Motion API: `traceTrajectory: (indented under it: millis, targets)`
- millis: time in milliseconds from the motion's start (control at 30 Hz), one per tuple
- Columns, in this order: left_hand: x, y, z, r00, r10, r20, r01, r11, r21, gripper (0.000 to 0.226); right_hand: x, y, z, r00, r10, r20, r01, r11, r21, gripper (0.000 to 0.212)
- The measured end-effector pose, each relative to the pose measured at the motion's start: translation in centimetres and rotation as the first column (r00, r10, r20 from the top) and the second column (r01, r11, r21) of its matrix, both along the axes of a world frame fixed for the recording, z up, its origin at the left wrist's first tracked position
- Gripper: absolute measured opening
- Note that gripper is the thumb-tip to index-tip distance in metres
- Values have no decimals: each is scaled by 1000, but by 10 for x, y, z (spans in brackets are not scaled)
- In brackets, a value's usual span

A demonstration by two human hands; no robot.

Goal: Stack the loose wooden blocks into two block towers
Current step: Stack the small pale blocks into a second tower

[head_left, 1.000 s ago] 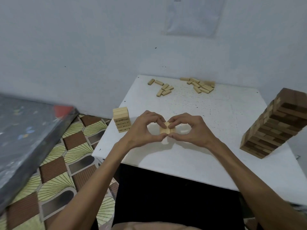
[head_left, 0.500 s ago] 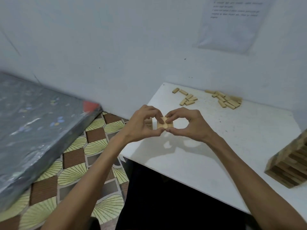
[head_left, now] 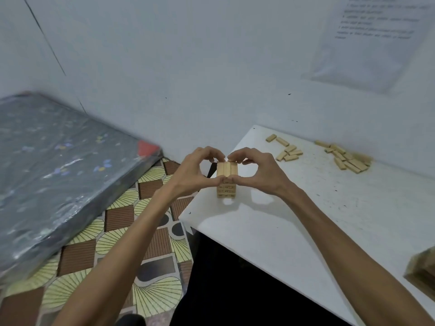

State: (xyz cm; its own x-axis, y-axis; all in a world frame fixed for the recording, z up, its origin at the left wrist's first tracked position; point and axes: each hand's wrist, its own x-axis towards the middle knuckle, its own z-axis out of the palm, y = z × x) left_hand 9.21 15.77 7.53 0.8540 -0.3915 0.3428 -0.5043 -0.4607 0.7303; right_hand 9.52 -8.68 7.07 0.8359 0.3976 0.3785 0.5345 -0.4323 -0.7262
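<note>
A short tower of pale wooden blocks stands near the left corner of the white table. On its top lies a row of three blocks, side by side. My left hand and my right hand pinch this row from both sides, thumbs at the near edge, fingertips at the far edge. Two heaps of loose blocks lie at the table's back: a small one and a larger one. A bigger, darker tower shows only as a blurred corner at the right edge.
The table stands against a pale wall with a paper sheet on it. Left of the table is a patterned floor and a dark wrapped mattress. The table's near-left corner is close to the short tower.
Both hands carried the row of three blocks leftward from the table's middle and now hold it on top of the short tower. The camera swung left, so the darker tower slid to the right edge.
</note>
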Motion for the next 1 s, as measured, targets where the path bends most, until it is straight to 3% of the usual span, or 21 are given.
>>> traceTrajectory:
  millis: [367, 1000]
  targets:
    - [16, 3, -12, 995, 19, -97, -17, 1000, 23, 58, 16, 2, -10, 999, -25, -34, 23, 998, -61, 49]
    - [25, 1, -24, 993, 19, -115, -15, 999, 37, 65, 18, 1, -18, 995, -59, -76, 51, 994, -98, 52]
